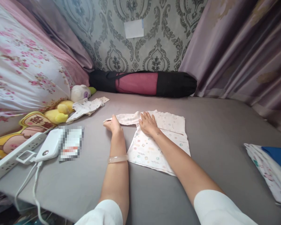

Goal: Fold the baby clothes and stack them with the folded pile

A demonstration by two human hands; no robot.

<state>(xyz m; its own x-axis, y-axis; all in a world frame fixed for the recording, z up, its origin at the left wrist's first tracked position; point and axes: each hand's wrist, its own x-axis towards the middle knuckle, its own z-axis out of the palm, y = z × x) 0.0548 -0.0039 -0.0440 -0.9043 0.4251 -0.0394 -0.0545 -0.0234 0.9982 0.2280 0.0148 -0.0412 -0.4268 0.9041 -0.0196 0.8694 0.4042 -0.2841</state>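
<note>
A small white baby shirt (pixel 154 147) with coloured dots lies flat on the grey sheet (pixel 213 134). My right hand (pixel 148 123) rests palm down on its upper part, fingers stretched flat. My left hand (pixel 112 125) is closed on the end of the shirt's left sleeve (pixel 127 118), which lies folded across toward the body of the shirt. A clear bangle (pixel 117 159) sits on my left forearm.
Another small white garment (pixel 86 107) lies at the back left by yellow plush toys (pixel 58 112). A power strip (pixel 14 154) and white charger (pixel 49 145) sit at left. A black and red roll bag (pixel 142 83) lines the wall. Folded cloths (pixel 269 170) lie at right.
</note>
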